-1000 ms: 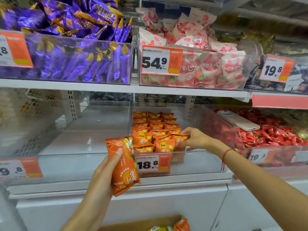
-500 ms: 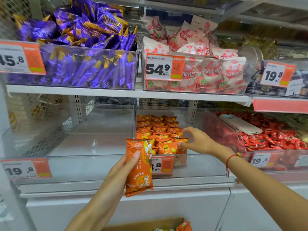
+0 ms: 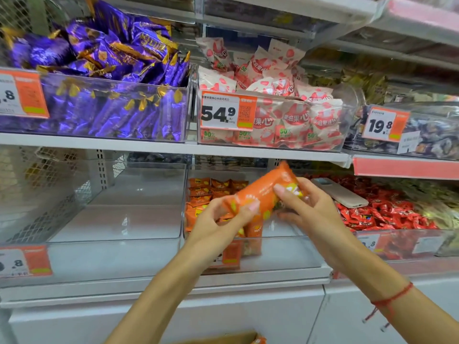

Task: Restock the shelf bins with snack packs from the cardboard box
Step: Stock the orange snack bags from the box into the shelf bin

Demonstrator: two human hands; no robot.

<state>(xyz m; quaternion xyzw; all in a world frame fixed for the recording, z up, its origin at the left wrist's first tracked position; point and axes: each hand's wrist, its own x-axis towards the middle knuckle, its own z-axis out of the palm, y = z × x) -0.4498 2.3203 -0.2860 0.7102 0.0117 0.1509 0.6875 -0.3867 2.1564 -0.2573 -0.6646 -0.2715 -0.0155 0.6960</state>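
An orange snack pack (image 3: 267,192) lies slanted in the air over the middle clear bin (image 3: 285,254) on the lower shelf. My left hand (image 3: 218,224) grips its lower left end. My right hand (image 3: 308,207) pinches its upper right end, thumb on top. Behind the pack, rows of small orange packs (image 3: 211,188) stand in that bin's left part. The cardboard box (image 3: 236,337) shows only its rim at the bottom edge, with one orange pack (image 3: 259,340) peeking out.
The lower left clear bin (image 3: 119,219) holds nothing. A bin of red candies (image 3: 387,214) sits at lower right with a beige phone (image 3: 340,193) lying on it. Above are bins of purple packs (image 3: 111,100) and pink-white packs (image 3: 280,115).
My left hand has raised the orange pack from in front of the bin and tilted it sideways. My right hand left the packs in the bin and took hold of the pack's other end.
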